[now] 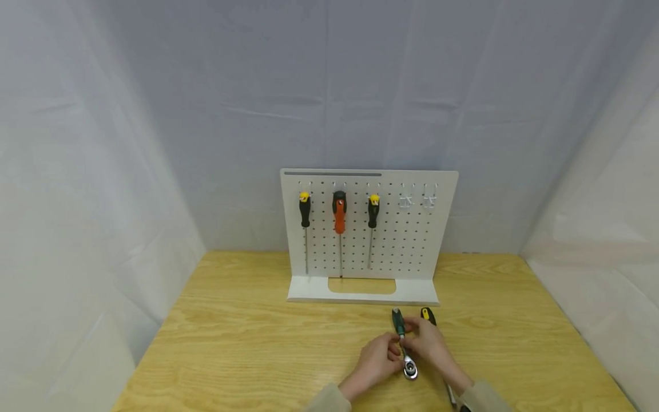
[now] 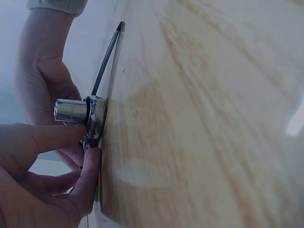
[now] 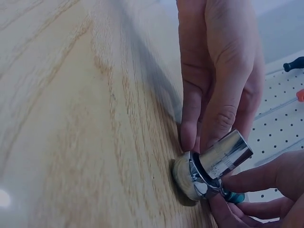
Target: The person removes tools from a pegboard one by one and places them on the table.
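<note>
A ratchet wrench (image 1: 398, 321) with a dark green handle and chrome head lies on the wooden table, its handle towards the pegboard. A chrome socket (image 2: 71, 110) is on its head, standing out from the table top. My left hand (image 1: 378, 357) pinches the wrench's neck close to the head. From the other side, my right hand (image 1: 427, 343) grips the shaft with thumb and fingers, near the handle. Beside the right hand lies a black and yellow screwdriver (image 1: 427, 315), its middle hidden under that hand and forearm.
Beyond the hands stands a white pegboard (image 1: 309, 290). On it hang a black and yellow screwdriver (image 1: 305, 210), an orange and black screwdriver (image 1: 339, 214) and another black and yellow screwdriver (image 1: 373, 213). Two clear hooks (image 1: 407, 200) are at its right. Pale sheeting (image 1: 247, 143) surrounds the table.
</note>
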`<state>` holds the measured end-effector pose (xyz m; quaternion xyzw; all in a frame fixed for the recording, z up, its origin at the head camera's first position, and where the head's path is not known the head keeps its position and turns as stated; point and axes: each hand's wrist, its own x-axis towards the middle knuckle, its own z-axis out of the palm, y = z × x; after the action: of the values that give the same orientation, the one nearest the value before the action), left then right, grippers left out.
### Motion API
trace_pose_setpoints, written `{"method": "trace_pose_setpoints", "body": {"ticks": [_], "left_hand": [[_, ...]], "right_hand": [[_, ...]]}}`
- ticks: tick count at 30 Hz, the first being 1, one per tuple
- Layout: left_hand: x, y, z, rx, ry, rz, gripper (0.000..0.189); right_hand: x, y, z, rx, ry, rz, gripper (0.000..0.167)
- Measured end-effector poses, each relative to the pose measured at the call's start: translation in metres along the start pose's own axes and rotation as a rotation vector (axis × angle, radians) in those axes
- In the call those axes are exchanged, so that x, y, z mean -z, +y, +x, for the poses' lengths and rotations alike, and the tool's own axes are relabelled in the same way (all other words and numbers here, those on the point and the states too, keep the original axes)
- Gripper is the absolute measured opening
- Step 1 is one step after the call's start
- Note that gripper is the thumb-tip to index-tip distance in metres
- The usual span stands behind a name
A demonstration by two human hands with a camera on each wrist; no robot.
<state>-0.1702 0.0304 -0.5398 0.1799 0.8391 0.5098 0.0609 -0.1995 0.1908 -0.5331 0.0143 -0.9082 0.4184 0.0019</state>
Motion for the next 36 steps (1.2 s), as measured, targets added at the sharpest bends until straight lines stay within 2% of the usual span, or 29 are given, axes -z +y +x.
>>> {"method": "trace_pose_setpoints", "body": {"ticks": [12,17,23,28,36], "left_hand": [[0.003,-0.002,0.003,0.006,-0.078,-0.054,0.044],[0.005,-0.003,0.004,0.014,-0.097,-0.071,0.047],[0.007,-0.005,0.004,0.013,-0.109,-0.073,0.042],[0.007,-0.005,0.004,0.018,-0.105,-0.080,0.040],[0.008,-0.003,0.004,0.024,-0.110,-0.071,0.039]], "right_hand": [[0.010,-0.001,-0.004,-0.058,-0.057,-0.015,0.058],[0.011,0.000,-0.007,-0.093,-0.080,0.040,0.058],[0.011,0.005,-0.009,-0.124,-0.075,0.137,0.056],[0.014,0.006,-0.009,-0.111,-0.072,0.105,0.055],[0.013,0.007,-0.011,-0.119,-0.076,0.164,0.053]]}}
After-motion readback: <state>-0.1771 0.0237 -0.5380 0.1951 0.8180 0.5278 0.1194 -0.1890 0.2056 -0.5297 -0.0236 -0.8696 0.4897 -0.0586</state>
